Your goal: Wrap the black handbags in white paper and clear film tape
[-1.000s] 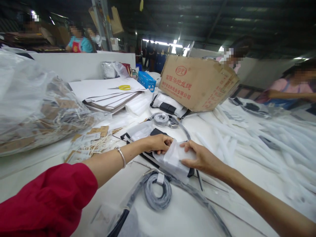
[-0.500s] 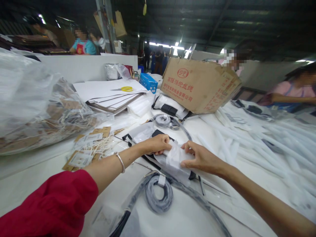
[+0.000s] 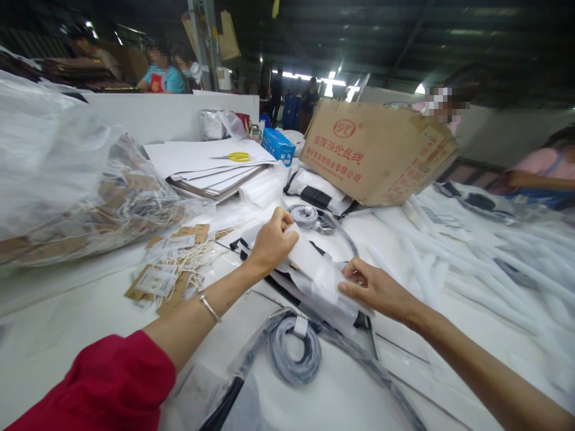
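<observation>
A black item point(image 3: 287, 284) partly covered in white wrapping lies on the white table in front of me. My left hand point(image 3: 275, 239) pinches the upper left end of a white strip point(image 3: 306, 256) that lies over the item. My right hand point(image 3: 371, 286) has its thumb and fingertips closed on thin white tissue point(image 3: 330, 286) at the strip's lower right end. Nearer to me is a coiled grey wrapped cord point(image 3: 295, 353) with a small white band, beside a long strap in clear film point(image 3: 359, 354).
Paper tags with strings point(image 3: 173, 263) lie left, beside a large clear bag point(image 3: 90, 197). Yellow-handled scissors point(image 3: 238, 157) rest on stacked white sheets point(image 3: 202, 157). A cardboard box point(image 3: 368, 149) stands behind. White wrapped strips point(image 3: 485, 263) spread right. Other people are in the background.
My left hand has moved up and away from my right hand, and more of the white strip shows between them. My right hand stays at the tissue. The view has shifted slightly.
</observation>
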Action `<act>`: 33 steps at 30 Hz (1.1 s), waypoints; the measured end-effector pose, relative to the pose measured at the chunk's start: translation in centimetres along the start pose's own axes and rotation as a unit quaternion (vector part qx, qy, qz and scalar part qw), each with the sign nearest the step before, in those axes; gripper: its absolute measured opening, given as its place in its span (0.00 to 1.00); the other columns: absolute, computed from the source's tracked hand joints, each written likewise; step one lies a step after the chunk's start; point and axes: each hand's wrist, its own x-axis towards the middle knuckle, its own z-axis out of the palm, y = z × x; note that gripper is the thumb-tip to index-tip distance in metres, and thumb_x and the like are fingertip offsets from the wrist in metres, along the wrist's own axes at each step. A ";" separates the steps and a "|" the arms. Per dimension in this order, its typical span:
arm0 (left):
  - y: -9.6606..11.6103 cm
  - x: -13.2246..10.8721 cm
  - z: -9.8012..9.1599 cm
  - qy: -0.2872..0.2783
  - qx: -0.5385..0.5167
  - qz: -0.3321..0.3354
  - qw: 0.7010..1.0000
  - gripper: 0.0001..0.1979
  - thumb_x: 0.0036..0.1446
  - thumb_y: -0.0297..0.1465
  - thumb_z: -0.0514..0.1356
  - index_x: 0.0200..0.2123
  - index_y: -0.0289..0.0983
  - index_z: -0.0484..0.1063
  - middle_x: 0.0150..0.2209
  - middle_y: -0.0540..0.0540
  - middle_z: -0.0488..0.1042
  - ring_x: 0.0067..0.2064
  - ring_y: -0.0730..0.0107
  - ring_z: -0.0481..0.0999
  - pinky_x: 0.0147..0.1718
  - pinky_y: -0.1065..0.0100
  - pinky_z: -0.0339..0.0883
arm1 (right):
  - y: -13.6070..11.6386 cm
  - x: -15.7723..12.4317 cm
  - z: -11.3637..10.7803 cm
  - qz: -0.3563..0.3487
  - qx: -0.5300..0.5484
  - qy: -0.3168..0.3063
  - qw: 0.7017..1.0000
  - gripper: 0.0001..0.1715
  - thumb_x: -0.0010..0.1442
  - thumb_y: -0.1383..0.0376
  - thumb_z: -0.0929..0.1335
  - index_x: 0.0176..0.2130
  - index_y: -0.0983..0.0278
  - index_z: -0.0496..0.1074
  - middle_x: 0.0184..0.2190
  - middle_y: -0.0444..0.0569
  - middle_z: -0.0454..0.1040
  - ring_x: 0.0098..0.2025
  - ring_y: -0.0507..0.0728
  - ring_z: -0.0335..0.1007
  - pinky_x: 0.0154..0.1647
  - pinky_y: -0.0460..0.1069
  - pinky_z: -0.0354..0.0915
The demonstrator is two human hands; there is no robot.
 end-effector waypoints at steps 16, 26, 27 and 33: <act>-1.4 0.1 -0.9 -0.042 0.175 -0.028 0.983 0.09 0.53 0.28 0.54 0.39 0.42 0.62 0.30 0.53 0.70 0.34 0.66 0.72 0.36 0.67 0.62 | -7.6 4.4 0.9 -0.299 -0.060 0.190 0.933 0.08 0.63 0.60 0.68 0.34 0.60 0.76 0.37 0.49 0.78 0.41 0.57 0.73 0.47 0.52 0.67; -1.0 1.2 -6.4 -0.150 0.350 0.035 0.924 0.07 0.50 0.28 0.56 0.34 0.39 0.70 0.36 0.47 0.76 0.39 0.64 0.75 0.38 0.67 0.65 | -6.2 8.9 8.3 -0.257 0.069 0.246 0.932 0.24 0.55 0.61 0.73 0.51 0.61 0.70 0.56 0.56 0.69 0.59 0.63 0.63 0.62 0.60 0.59; -1.0 0.9 -6.5 -0.177 0.373 0.037 0.910 0.10 0.49 0.29 0.58 0.38 0.39 0.71 0.38 0.46 0.77 0.40 0.62 0.76 0.39 0.66 0.66 | -6.2 8.9 8.3 -0.258 0.072 0.244 0.932 0.26 0.53 0.61 0.74 0.51 0.61 0.69 0.56 0.56 0.69 0.59 0.63 0.63 0.62 0.60 0.59; 0.2 0.3 -5.0 -0.250 0.438 0.045 0.862 0.13 0.48 0.33 0.61 0.39 0.36 0.74 0.37 0.38 0.79 0.43 0.51 0.79 0.42 0.59 0.69 | -6.3 8.9 8.3 -0.210 0.133 0.297 0.922 0.22 0.51 0.61 0.73 0.44 0.61 0.65 0.48 0.54 0.70 0.52 0.62 0.66 0.54 0.59 0.65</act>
